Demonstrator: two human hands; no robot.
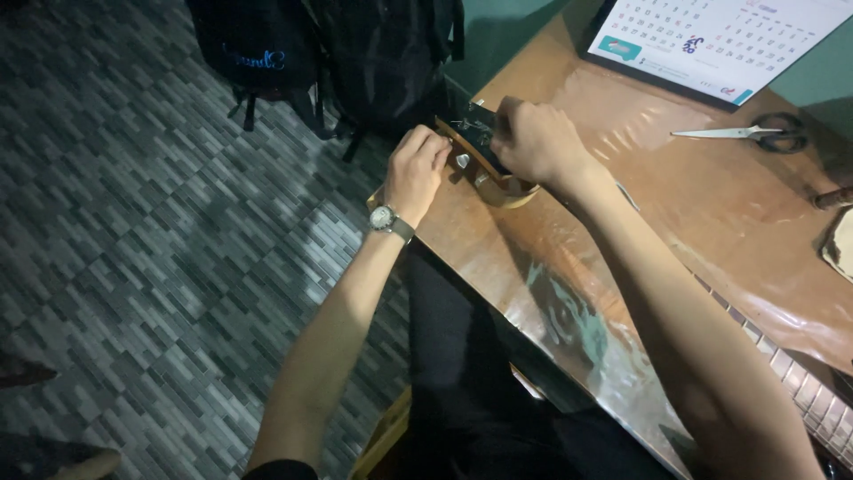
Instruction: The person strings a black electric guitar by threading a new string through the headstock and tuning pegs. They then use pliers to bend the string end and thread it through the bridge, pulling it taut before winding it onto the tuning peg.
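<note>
A wooden guitar headstock (505,188) with silver tuning pegs (463,161) lies at the left edge of the brown table (711,222). My left hand (416,171), with a wristwatch, is closed on the headstock's near side by a peg. My right hand (530,138) is closed in a fist on top of the headstock, where thin string ends (469,124) stick out. What its fingers pinch is hidden. A fretted neck (800,382) shows under my right forearm at the lower right.
Scissors (746,133) lie on the table's far right, beside a desk calendar (711,40). Black backpacks (329,53) stand on the tiled floor (133,222) past the table's corner. A pale object (840,240) sits at the right edge.
</note>
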